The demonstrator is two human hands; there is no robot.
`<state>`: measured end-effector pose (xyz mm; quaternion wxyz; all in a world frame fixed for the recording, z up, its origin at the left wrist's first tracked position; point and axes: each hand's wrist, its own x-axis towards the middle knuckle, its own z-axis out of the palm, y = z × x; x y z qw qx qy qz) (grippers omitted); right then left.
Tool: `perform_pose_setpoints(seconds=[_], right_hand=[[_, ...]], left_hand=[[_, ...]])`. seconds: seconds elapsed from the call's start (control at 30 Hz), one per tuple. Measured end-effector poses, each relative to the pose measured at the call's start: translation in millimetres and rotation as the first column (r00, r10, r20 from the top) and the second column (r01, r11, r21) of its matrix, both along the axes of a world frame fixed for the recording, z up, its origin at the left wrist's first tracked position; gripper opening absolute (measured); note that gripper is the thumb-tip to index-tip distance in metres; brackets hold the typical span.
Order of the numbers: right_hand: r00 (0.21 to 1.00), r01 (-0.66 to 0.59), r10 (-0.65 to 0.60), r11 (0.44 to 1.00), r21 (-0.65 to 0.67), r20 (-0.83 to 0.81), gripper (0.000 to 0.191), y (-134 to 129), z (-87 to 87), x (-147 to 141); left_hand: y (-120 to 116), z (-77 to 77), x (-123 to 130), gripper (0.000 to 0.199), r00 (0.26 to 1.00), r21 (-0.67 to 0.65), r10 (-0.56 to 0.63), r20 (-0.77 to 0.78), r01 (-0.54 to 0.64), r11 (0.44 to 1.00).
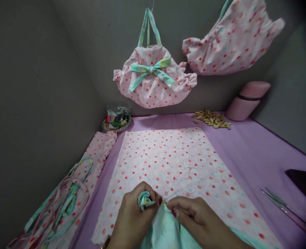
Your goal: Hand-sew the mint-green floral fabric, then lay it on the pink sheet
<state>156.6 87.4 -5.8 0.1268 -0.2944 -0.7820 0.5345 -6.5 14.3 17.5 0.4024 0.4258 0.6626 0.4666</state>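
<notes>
A mint-green fabric (164,226) with faint yellow patches is bunched up at the bottom centre. My left hand (133,212) is closed around it, and a ruffled fold pokes out above the fingers. My right hand (201,219) pinches the same fabric at its upper edge, thumb against forefinger, close to the left fingertips. Whether a needle sits between those fingers is too small to tell. A thin loose thread (171,183) curls away from the fingertips over the pink dotted cloth (153,159) lying flat beneath.
Purple cloth (248,152) covers the table. Scissors (285,207) and a dark flat object (304,183) lie right. Peanuts (212,119) and a pink bottle (246,102) are behind. Fabric strips (67,197) lie left, below a sewing basket (116,122). Dotted bags (153,91) hang above.
</notes>
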Motion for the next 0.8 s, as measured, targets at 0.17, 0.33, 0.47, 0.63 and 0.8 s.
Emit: perform_pose_setpoints(seconds=[0.17, 0.33, 0.47, 0.63, 0.8], right_hand=[[1.0, -0.01, 0.011, 0.999, 0.042, -0.015, 0.028, -0.9, 1.1, -1.4], [0.999, 0.015, -0.013, 0.999, 0.052, -0.033, 0.027, -3.3, -0.8, -2.8], [0.998, 0.029, -0.025, 0.998, 0.053, -0.063, 0.027, -6.0, -2.8, -4.5], [0.998, 0.066, -0.064, 0.995, 0.073, -0.029, 0.028, -7.0, -6.2, -5.7], [0.993, 0.11, -0.105, 0.99, 0.085, -0.063, 0.03, -5.3, -5.8, -5.0]], left_hand=[[-9.4, -11.4, 3.9, 0.016, 0.943, 0.138, -0.075, -0.325, 0.125, 0.982], [-14.6, -28.6, 2.3, 0.017, 0.813, 0.291, -0.088, -0.576, 0.304, 0.907], [-18.5, -33.9, 4.6, 0.015, 0.729, 0.336, -0.095, -0.678, 0.422, 0.842], [-21.6, -29.8, 16.0, 0.016, 0.803, 0.354, -0.036, -0.594, 0.302, 0.885], [-14.7, -21.0, 16.4, 0.015, 0.95, 0.323, 0.06, -0.306, 0.044, 0.945]])
